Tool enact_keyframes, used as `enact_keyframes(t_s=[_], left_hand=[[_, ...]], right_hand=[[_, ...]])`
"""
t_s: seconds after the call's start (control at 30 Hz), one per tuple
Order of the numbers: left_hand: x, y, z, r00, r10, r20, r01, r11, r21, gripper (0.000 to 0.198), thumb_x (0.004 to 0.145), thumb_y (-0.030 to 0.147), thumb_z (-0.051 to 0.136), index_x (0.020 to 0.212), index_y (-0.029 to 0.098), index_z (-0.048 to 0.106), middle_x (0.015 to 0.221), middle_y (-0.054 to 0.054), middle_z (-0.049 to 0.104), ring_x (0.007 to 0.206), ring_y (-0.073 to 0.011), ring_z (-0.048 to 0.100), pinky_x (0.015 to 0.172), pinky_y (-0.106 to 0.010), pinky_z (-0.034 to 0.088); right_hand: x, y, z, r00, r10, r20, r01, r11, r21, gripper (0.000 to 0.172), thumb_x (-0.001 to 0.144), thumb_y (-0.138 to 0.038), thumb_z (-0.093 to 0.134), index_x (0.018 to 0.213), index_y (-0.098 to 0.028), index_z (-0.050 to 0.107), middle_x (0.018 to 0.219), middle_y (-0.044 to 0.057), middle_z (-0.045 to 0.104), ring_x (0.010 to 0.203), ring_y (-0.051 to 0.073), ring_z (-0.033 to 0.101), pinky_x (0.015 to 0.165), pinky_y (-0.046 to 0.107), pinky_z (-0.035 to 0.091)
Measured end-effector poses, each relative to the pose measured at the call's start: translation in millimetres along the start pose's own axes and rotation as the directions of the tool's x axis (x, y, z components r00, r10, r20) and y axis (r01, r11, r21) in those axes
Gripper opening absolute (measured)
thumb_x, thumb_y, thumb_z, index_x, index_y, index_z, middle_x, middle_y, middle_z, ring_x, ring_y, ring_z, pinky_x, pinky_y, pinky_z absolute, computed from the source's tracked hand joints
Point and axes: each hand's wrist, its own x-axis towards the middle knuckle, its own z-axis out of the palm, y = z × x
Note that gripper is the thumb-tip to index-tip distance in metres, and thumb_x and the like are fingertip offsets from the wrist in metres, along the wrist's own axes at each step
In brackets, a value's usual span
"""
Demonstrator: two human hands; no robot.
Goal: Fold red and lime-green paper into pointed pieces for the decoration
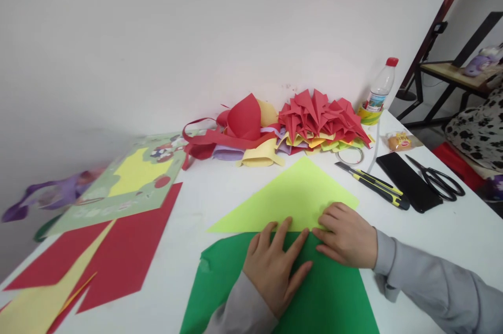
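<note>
A yellow-green sheet of paper [291,187], folded into a triangle, lies with its long edge toward me. Under and in front of it is a dark green sheet of paper [334,297], one corner slightly crumpled. My left hand [273,266] rests flat with fingers spread, its fingertips on the long edge of the yellow-green paper. Beside it, my right hand [346,235] has bent fingers at the same edge, near the right corner, pinching or pressing the paper there. The fingertips partly hide that edge.
Red folded paper shapes [320,117] and curled paper pieces [243,130] line the wall. At right lie a utility knife [373,187], a black case [408,182], scissors [436,177] and a wrapped snack [400,141]. A bottle [380,88] stands behind. Red sheets [129,250] and a green printed board [98,208] are left.
</note>
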Motion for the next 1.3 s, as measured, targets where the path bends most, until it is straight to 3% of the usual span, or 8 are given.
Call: enact_keyframes(t_s=[0.17, 0.37, 0.53, 0.87, 1.07, 1.2, 1.3], left_hand=[[1, -4, -8.1, 1.0, 0.002, -0.007, -0.001, 0.999, 0.051, 0.042, 0.091, 0.049, 0.044, 0.125, 0.03, 0.06, 0.134, -0.011, 0.055, 0.113, -0.0346, 0.051, 0.086, -0.046, 0.041], [-5, -17, -12.9, 0.997, 0.073, -0.02, -0.067, 0.973, 0.223, 0.046, 0.09, 0.047, 0.047, 0.118, 0.015, 0.064, 0.125, -0.018, 0.062, 0.106, -0.0329, 0.058, 0.08, -0.041, 0.043], [-10, -20, -11.6, 0.999, -0.04, 0.019, 0.032, 0.949, 0.314, 0.051, 0.093, 0.047, 0.041, 0.115, 0.008, 0.066, 0.124, -0.021, 0.063, 0.102, -0.0363, 0.059, 0.077, -0.045, 0.044], [-2, -43, 8.9, 1.0, 0.009, 0.01, -0.011, 0.985, 0.172, 0.055, 0.093, 0.054, 0.039, 0.127, 0.015, 0.058, 0.136, -0.015, 0.056, 0.114, -0.0324, 0.055, 0.089, -0.042, 0.045], [2, -47, 2.0, 0.977, -0.197, 0.084, 0.176, 0.963, 0.204, 0.059, 0.095, 0.052, 0.029, 0.126, 0.011, 0.059, 0.135, -0.017, 0.056, 0.118, -0.0359, 0.054, 0.091, -0.047, 0.046], [-1, -55, 3.2, 0.968, -0.202, 0.151, 0.168, 0.963, 0.209, 0.059, 0.095, 0.053, 0.028, 0.127, 0.013, 0.059, 0.136, -0.018, 0.055, 0.119, -0.0368, 0.054, 0.089, -0.048, 0.049], [-3, -57, 7.6, 0.97, -0.205, 0.13, 0.175, 0.962, 0.212, 0.061, 0.094, 0.054, 0.031, 0.127, 0.01, 0.059, 0.135, -0.021, 0.055, 0.12, -0.0384, 0.054, 0.091, -0.049, 0.048]], right_hand=[[-1, 0, 4, 1.0, 0.019, 0.0, -0.019, 1.0, -0.015, 0.022, 0.091, -0.034, 0.056, 0.094, -0.016, 0.066, 0.08, 0.006, 0.056, 0.08, 0.021, 0.048, 0.075, 0.037, 0.035], [-3, 0, 7, 1.0, 0.008, -0.008, -0.008, 1.0, -0.024, 0.019, 0.09, -0.033, 0.058, 0.092, -0.015, 0.066, 0.081, 0.006, 0.056, 0.08, 0.02, 0.047, 0.074, 0.036, 0.032], [-2, -1, 6, 0.999, 0.017, -0.046, -0.019, 0.999, -0.029, 0.018, 0.091, -0.03, 0.056, 0.091, -0.016, 0.067, 0.079, 0.006, 0.056, 0.079, 0.02, 0.046, 0.073, 0.036, 0.032], [-1, -1, 5, 0.991, 0.079, -0.11, -0.091, 0.99, -0.107, 0.016, 0.089, -0.025, 0.055, 0.08, -0.015, 0.064, 0.074, 0.005, 0.056, 0.077, 0.02, 0.047, 0.082, 0.039, 0.034], [-1, -1, 4, 0.988, 0.077, -0.131, -0.089, 0.992, -0.088, 0.019, 0.09, -0.021, 0.051, 0.081, -0.014, 0.066, 0.081, 0.007, 0.062, 0.08, 0.02, 0.05, 0.078, 0.037, 0.035], [-2, 0, 5, 0.989, 0.086, -0.117, -0.096, 0.992, -0.083, 0.019, 0.09, -0.022, 0.052, 0.08, -0.015, 0.066, 0.082, 0.007, 0.063, 0.08, 0.019, 0.05, 0.077, 0.036, 0.035], [-3, 0, 5, 0.99, 0.094, -0.107, -0.103, 0.991, -0.082, 0.018, 0.091, -0.022, 0.052, 0.082, -0.015, 0.066, 0.083, 0.008, 0.063, 0.083, 0.02, 0.051, 0.076, 0.036, 0.036]])
